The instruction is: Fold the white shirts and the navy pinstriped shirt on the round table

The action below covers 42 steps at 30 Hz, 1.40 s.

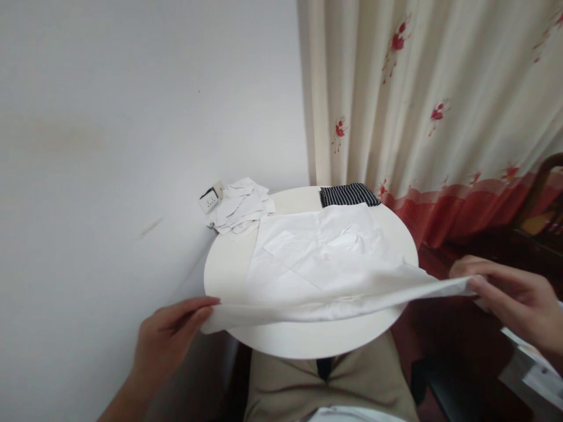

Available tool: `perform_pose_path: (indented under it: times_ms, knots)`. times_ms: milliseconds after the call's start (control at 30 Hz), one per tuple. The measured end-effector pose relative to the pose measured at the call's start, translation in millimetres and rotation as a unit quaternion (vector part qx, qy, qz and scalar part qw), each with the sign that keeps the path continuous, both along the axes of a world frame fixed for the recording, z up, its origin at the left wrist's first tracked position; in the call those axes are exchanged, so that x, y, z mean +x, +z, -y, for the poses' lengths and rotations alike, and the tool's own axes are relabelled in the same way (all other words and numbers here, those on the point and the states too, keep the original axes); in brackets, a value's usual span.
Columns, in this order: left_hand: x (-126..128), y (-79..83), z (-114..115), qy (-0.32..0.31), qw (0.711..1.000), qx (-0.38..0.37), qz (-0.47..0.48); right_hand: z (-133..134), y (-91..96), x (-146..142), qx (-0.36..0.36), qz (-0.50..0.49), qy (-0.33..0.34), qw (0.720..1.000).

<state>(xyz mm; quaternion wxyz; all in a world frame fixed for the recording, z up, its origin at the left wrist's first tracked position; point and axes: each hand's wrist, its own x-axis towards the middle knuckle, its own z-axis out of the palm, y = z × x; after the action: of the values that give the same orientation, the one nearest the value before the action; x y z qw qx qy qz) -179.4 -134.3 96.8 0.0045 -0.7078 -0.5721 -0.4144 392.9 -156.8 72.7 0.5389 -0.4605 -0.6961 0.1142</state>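
A large white cloth (316, 252), creased and with seam lines, lies over much of a round white table (299, 346). Its kind of garment, if it is one, I cannot make out. The near edge is lifted and stretched between my hands, sagging slightly in the middle. My left hand (165, 334) pinches the left corner between thumb and fingers, just past the table's edge. Beyond the table on the other side, my right hand (514, 296) grips the opposite corner, held a little higher.
A folded black-and-white striped cloth (349, 194) lies at the table's back right. Crumpled white cloths (241, 205) sit at the back left, beside a white power socket (211, 199) near the wall (153, 117). A flowered curtain (378, 88) hangs behind. My legs (285, 381) are under the near edge.
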Motion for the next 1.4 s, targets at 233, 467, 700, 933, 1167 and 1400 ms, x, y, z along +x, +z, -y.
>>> perform_pose_path:
  times_ms: [233, 467, 700, 933, 1167, 1400]
  knots:
    - [19, 10.0, -77, 0.012, 0.987, -0.109, 0.116, -73, 14.6, -3, -0.113, -0.107, -0.007, 0.988]
    - [40, -32.4, -175, -0.049, 0.948, -0.223, 0.221, -175, -9.6, -15, -0.259, -0.107, -0.043, 0.959]
    - [42, -74.8, -229, -0.039, 0.939, -0.315, 0.135, -230, -72.1, -17, -0.350, -0.028, -0.069, 0.934]
    - [39, -65.4, -215, -0.037, 0.954, -0.266, 0.135, -214, -64.0, -4, -0.307, -0.021, -0.044, 0.950]
    - [25, -19.2, -169, -0.052, 0.948, -0.285, 0.129, -149, -14.1, 1, -0.306, -0.046, -0.016, 0.951]
    - [19, -22.1, -169, -0.112, 0.871, -0.434, 0.201, -150, -4.8, 4, -0.424, -0.128, 0.066, 0.894]
